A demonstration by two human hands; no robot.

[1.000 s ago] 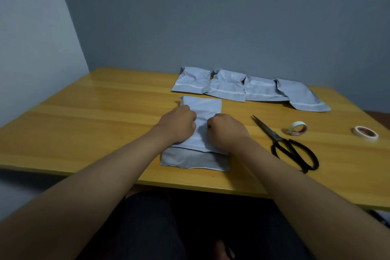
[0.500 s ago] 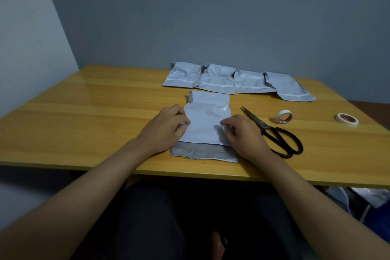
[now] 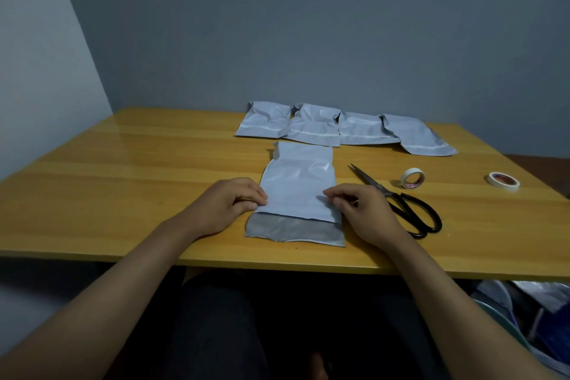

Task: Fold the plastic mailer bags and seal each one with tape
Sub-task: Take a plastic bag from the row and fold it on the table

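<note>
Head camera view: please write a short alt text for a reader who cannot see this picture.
Two bare hands, left hand and right hand, pinch the side edges of a white mailer bag lying on a wooden table. Four more bags lie in a row behind it; black scissors and two tape rolls lie to the right.

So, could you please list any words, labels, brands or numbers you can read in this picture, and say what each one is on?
No text can be read anywhere.
Nearer tape roll: reddish marks on the inner core, too blurred to read.
Farther tape roll: reddish print inside the ring, too small to read.
Mailer bag held by both hands, the four bags behind it, and the scissors: no print visible.
</note>
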